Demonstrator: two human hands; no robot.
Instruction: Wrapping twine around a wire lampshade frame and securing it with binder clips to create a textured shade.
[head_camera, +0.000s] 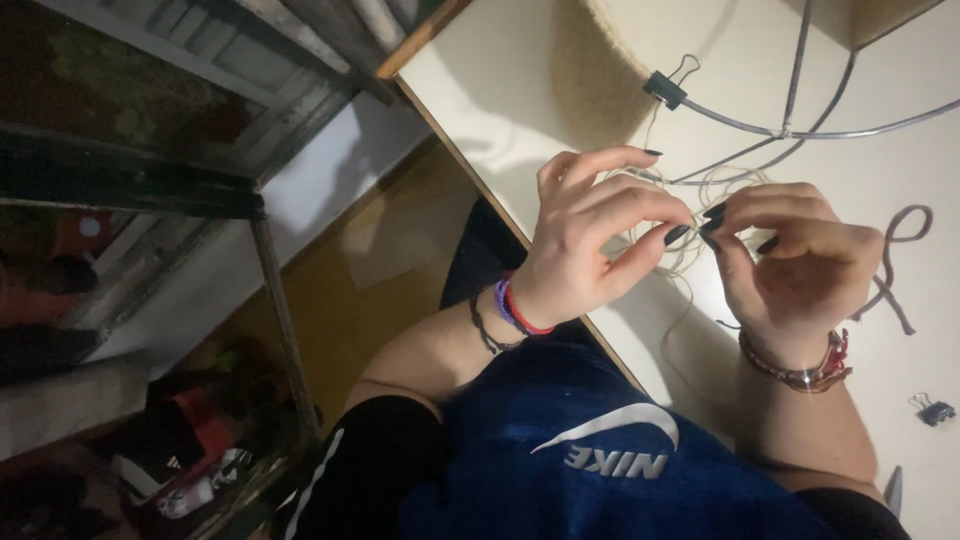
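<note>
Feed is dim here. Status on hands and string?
Left hand, right hand: fingers pinch thin string together. Wire frame and binder clip just behind.

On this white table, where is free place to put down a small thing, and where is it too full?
Bare table lies left of the binder clip, toward the edge. Another patch lies between the right hand and the small clip. Crowded: around the left hand, thread and wire frame.

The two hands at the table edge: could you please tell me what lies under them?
Under the left hand and right hand, thin pale string lies looped on the white table. Both pinch it at the fingertips. The hands cover where the loops run.
</note>
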